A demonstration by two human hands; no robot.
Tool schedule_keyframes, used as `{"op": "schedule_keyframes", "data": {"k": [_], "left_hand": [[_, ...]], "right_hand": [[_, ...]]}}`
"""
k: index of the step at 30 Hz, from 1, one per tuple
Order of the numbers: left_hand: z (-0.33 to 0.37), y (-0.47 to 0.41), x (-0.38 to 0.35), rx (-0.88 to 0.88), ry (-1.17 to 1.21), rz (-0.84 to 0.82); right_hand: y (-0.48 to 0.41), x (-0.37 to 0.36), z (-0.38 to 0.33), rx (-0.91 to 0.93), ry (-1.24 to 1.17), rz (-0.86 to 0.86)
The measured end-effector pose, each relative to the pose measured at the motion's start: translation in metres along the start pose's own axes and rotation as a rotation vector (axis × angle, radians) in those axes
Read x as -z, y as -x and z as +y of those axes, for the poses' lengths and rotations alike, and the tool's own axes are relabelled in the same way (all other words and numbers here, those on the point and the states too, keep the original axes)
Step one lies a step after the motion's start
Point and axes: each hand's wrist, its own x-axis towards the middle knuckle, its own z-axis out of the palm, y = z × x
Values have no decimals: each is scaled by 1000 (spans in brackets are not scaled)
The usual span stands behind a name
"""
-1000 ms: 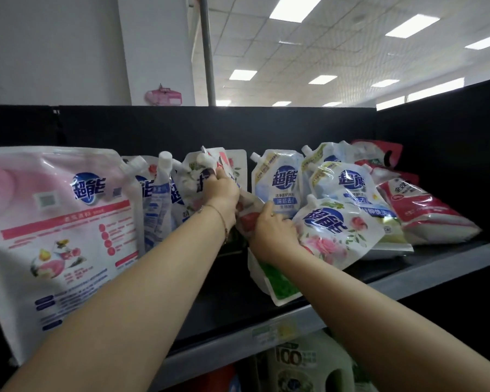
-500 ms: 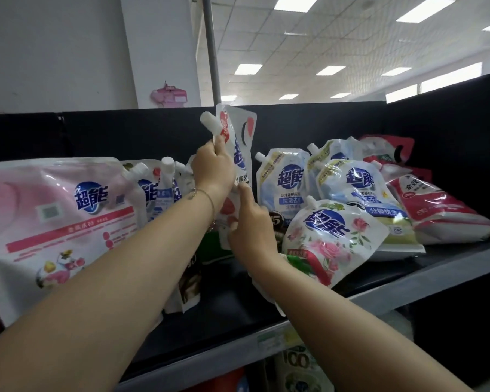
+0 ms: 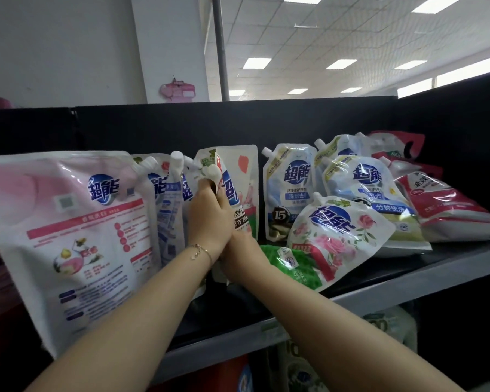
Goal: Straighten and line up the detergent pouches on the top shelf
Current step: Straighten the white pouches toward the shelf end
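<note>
Left hand (image 3: pixel 207 219) pinches the spout top of the upright pouch (image 3: pixel 232 193) mid top shelf (image 3: pixel 408 278); right hand (image 3: pixel 242 251) sits at its base, grip unclear. Risk: base unsupported, pouch flops forward onto the leaning rose pouch (image 3: pixel 337 239), which slides off the shelf edge.

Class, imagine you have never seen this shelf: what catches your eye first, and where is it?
The big pink pouch fills the shelf's left end. At centre, both hands grip an upright white pouch near its spout. On the right, a rose-printed pouch leans forward, with red pouches lying flat behind.
</note>
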Motion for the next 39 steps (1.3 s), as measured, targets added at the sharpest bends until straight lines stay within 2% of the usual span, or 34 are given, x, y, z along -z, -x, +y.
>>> {"op": "schedule_keyframes", "data": {"k": [2, 5, 7, 9, 12, 16, 18, 21, 25, 27, 32, 39], "left_hand": [[-3, 8, 6, -99, -19, 84], [-8, 24, 13, -155, -30, 88], [-11, 36, 14, -171, -45, 43], [-11, 48, 12, -240, -85, -23], [-13, 65, 1, -255, -92, -186], [-17, 98, -22, -192, -116, -380], [-18, 108, -27, -196, -114, -463], [-22, 111, -26, -217, -132, -490], [-19, 129, -21, -163, -308, -600], [-17, 134, -22, -162, -394, -618], [-20, 130, -25, -149, -434, -649], [-19, 129, -25, -121, -442, -684]], "right_hand": [[2, 7, -1, -12, 9, -61], [11, 23, 0, -42, 87, -67], [20, 36, 1, -26, 257, 69], [31, 48, 5, 10, 303, 231], [48, 60, 19, 29, 325, 306], [75, 62, 47, -102, 439, 207], [85, 58, 57, -100, 415, 209], [85, 57, 61, -108, 329, 196], [84, 56, 66, -157, 241, 46], [86, 56, 69, -178, 222, -33], [80, 63, 71, -222, 213, -167], [76, 57, 79, -224, 169, -168]]}}
